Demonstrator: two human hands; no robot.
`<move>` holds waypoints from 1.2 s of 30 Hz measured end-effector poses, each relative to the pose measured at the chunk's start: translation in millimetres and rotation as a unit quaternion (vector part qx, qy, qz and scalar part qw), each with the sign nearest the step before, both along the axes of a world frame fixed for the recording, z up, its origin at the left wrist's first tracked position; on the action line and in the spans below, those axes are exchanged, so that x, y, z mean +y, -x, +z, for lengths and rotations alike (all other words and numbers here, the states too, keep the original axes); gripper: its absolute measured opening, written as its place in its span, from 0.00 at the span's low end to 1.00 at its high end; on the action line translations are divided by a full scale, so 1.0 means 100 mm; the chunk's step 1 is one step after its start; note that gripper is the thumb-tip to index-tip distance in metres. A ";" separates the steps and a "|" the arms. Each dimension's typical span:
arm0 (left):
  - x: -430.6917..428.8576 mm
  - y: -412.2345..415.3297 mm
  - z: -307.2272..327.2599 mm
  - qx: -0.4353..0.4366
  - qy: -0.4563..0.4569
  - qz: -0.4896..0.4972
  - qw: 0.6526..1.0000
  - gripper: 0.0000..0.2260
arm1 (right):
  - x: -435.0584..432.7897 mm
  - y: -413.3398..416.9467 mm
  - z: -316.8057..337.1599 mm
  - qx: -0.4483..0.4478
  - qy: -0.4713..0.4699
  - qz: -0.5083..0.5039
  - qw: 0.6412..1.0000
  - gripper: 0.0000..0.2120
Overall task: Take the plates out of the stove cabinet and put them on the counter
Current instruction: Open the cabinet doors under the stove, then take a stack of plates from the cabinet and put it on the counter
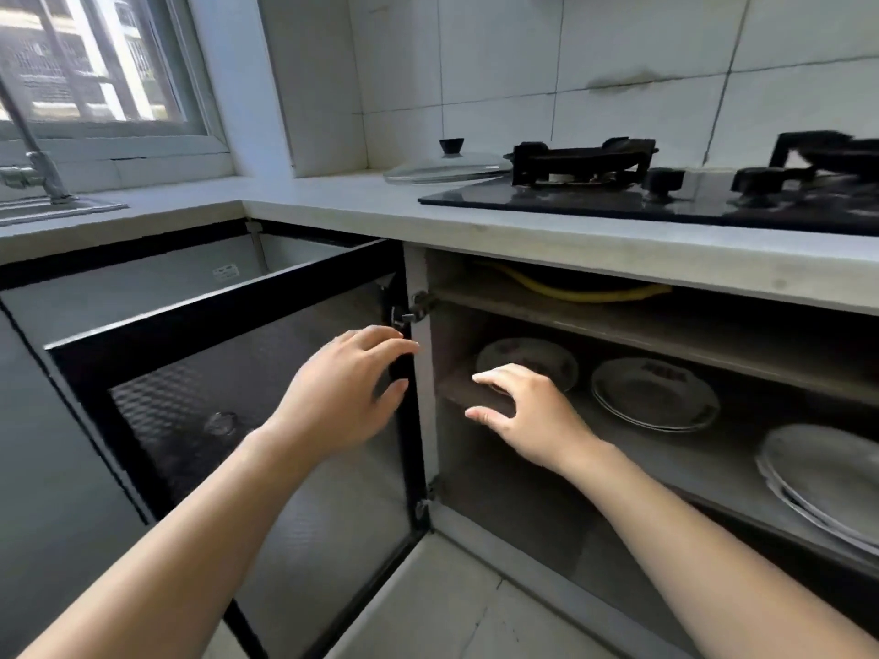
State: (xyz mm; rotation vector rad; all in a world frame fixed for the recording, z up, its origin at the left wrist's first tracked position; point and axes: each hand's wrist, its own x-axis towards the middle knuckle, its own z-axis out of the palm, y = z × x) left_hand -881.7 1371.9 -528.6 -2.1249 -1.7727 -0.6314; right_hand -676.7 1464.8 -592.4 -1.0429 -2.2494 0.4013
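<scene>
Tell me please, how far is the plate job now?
Done: the cabinet door stands open. In hand: nothing yet; the left hand is at the door edge, the right hand reaches toward the nearest plate, both empty. Left: all plates, including two stacks, remain on the shelf; none is on the counter.

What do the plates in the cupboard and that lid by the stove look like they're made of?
The plates look like glazed ceramic or porcelain: white, glossy, with printed patterns, though melamine can't be ruled out. The lid looks like clear glass, since the counter shows through it, with what seems a metal rim and a black, probably plastic, knob.
</scene>
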 end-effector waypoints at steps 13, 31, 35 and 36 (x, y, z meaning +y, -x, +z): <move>1.13 -1.71 -1.08 0.011 0.170 -0.199 0.965 0.18 | -0.08 -1.89 -0.76 -0.102 0.126 -0.212 0.964 0.21; 1.71 -3.26 -1.70 0.002 0.221 -0.390 0.894 0.18 | -0.43 -3.17 -1.14 -0.038 0.076 -0.440 0.894 0.17; 1.67 -3.49 -1.63 -0.039 0.246 -0.386 0.888 0.17 | -0.56 -3.34 -1.14 -0.016 0.084 -0.437 0.895 0.18; 1.68 -3.54 -1.63 -0.052 0.251 -0.381 0.888 0.17 | -0.57 -3.38 -1.15 -0.016 0.091 -0.435 0.896 0.18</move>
